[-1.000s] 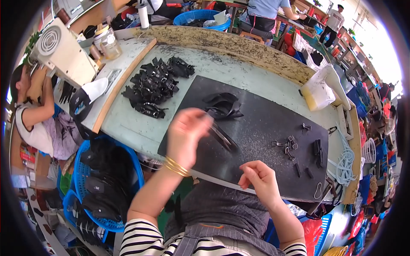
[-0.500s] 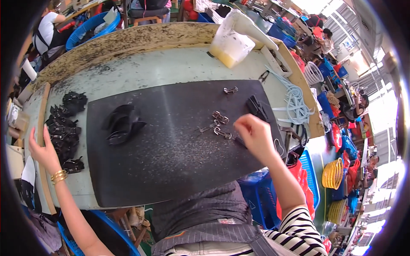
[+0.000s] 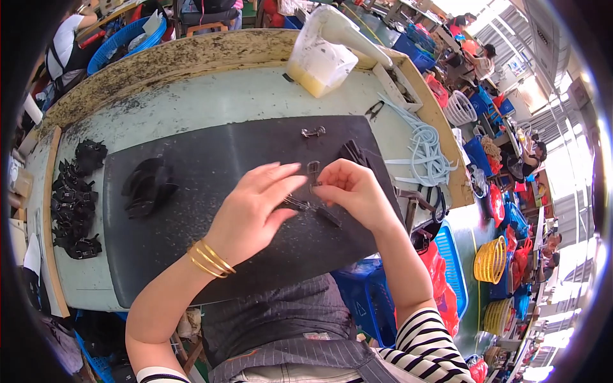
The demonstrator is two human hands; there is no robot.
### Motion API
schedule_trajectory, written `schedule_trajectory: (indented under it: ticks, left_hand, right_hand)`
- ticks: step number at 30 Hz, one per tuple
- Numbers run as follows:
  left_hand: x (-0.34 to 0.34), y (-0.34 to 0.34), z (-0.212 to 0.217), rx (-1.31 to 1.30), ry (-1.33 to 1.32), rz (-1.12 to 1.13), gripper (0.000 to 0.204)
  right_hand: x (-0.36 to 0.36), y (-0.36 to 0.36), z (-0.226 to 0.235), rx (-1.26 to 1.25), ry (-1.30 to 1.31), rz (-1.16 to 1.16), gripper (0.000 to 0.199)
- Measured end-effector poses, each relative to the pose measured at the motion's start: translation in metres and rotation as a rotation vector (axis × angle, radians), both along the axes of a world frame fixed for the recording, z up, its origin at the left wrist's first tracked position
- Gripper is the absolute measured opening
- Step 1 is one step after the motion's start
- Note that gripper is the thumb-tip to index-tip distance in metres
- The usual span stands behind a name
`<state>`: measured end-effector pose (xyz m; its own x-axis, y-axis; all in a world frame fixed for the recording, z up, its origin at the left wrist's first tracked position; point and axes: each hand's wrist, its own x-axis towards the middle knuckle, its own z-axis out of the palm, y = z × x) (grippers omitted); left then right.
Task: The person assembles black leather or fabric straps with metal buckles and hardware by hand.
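My right hand (image 3: 357,193) is closed in a pinch on a small metal buckle (image 3: 313,168) above the black mat (image 3: 211,137). From the left, my left hand (image 3: 252,209) reaches toward it with fingers apart and nothing visible in them. Below and between the hands lie more metal buckles (image 3: 294,203), partly hidden by my left fingers, and a short black strip (image 3: 329,217). Another metal buckle (image 3: 313,132) rests farther back on the mat. Black strips (image 3: 353,152) lie behind my right hand. Curled black fabric pieces (image 3: 150,185) sit at the mat's left.
Black strap pieces with buckles (image 3: 73,198) form a row beside a wooden strip (image 3: 50,223) at the left. A cut white jug (image 3: 322,60) stands at the back. Light blue cord (image 3: 424,150) and small pliers (image 3: 375,110) lie right. A raised rim (image 3: 191,54) borders the table.
My left hand has come from the table's left side to the middle, near my right hand. My right hand has shifted slightly left and now pinches a buckle. The view has shifted a little.
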<state>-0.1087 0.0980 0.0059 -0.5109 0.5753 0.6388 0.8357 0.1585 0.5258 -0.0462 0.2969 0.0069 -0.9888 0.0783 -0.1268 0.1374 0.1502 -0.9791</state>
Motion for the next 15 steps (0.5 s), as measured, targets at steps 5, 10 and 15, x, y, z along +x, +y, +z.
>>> schedule_trajectory:
  ticks: [5, 10, 15]
  left_hand:
    - [0.035, 0.021, 0.001, 0.032, -0.295, -0.276, 0.020]
    - [0.083, 0.029, -0.014, 0.118, -0.764, -0.380, 0.017]
    - [0.109, 0.018, -0.014, 0.241, -1.524, -0.446, 0.016]
  right_hand:
    - [0.058, 0.008, 0.014, -0.720, -0.044, 0.113, 0.015]
    - [0.119, -0.006, -0.017, -0.793, 0.167, -0.100, 0.016]
    - [0.138, -0.027, -0.029, -0.774, 0.183, -0.387, 0.015]
